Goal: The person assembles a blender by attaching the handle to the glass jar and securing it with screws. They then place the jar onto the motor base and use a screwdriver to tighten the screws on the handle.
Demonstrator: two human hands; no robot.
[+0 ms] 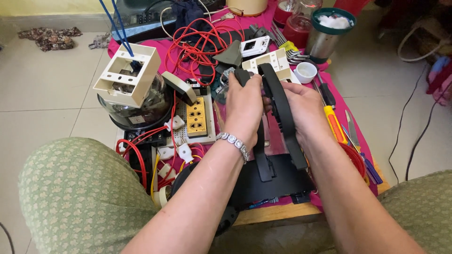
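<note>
Head view: both hands up over the cluttered pink cloth (351,123), left hand (243,107) clenched round one black plastic handle piece (258,141), right hand (305,112) grasping the other black curved strip (282,113); the two look not yet joined, black base panel (278,181) waiting below, red wire (197,44) and screwdriver (335,124) crowding close, little free room

A tangle of thin red wire (197,44) lies on the pink cloth (351,129), beside a cream plastic switch box (127,75) resting on what looks like a glass dome (150,110). A yellow-handled screwdriver (334,124) lies nearby.
</note>
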